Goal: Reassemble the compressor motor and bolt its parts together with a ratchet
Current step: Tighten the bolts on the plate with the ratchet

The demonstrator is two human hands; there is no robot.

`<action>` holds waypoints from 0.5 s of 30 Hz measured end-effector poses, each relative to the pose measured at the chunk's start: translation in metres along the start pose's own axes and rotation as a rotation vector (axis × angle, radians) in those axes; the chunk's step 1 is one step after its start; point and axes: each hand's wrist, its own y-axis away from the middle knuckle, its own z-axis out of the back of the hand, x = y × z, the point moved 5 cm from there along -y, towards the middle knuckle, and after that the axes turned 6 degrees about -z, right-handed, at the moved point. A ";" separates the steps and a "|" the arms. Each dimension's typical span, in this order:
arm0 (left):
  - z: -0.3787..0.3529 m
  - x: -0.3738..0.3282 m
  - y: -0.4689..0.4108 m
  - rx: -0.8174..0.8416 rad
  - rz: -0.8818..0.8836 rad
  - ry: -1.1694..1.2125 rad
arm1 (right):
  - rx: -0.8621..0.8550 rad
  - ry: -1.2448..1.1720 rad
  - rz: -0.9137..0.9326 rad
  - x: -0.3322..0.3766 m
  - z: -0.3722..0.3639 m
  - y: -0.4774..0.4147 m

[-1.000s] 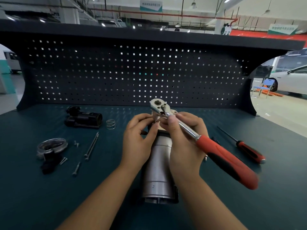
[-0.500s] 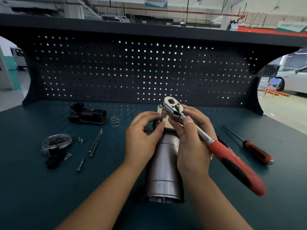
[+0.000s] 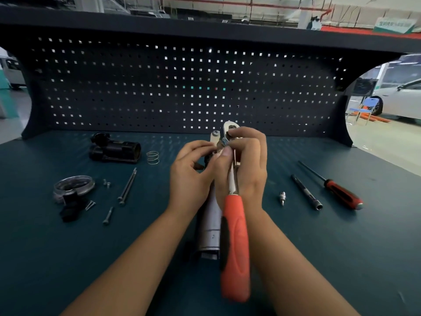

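Observation:
The silver cylindrical compressor motor point(image 3: 210, 224) lies lengthwise on the bench, its far end under both hands. My right hand point(image 3: 245, 165) grips the ratchet point(image 3: 234, 245) near its chrome head, which sits over the motor's far end; the red and black handle points straight back toward me. My left hand point(image 3: 190, 172) pinches at the motor's end plate point(image 3: 214, 139) beside the ratchet head. What sits between the left fingertips is hidden.
A black housing point(image 3: 114, 149), a spring point(image 3: 152, 157), two long bolts point(image 3: 127, 185), short screws point(image 3: 108, 215) and a round gauge part point(image 3: 74, 185) lie left. At right are a small fitting point(image 3: 282, 197), an extension bar point(image 3: 306, 192) and a red screwdriver point(image 3: 339, 190). The pegboard point(image 3: 182, 87) closes the back.
The ratchet handle has swung from pointing right to pointing straight back at me. My right hand shifted up onto the ratchet head. The motor stays in place.

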 end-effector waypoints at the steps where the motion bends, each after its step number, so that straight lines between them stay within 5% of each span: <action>1: 0.000 -0.002 0.000 -0.001 0.002 0.005 | 0.007 0.020 0.011 0.000 -0.001 0.001; 7: 0.001 -0.008 0.001 0.037 0.157 0.232 | 0.020 0.087 0.119 0.010 -0.009 0.002; 11: 0.002 -0.018 -0.006 0.033 -0.026 -0.028 | 0.014 0.075 0.102 0.012 -0.008 0.001; 15: 0.004 -0.023 -0.014 -0.032 -0.054 -0.009 | 0.030 0.029 -0.002 0.008 -0.005 -0.002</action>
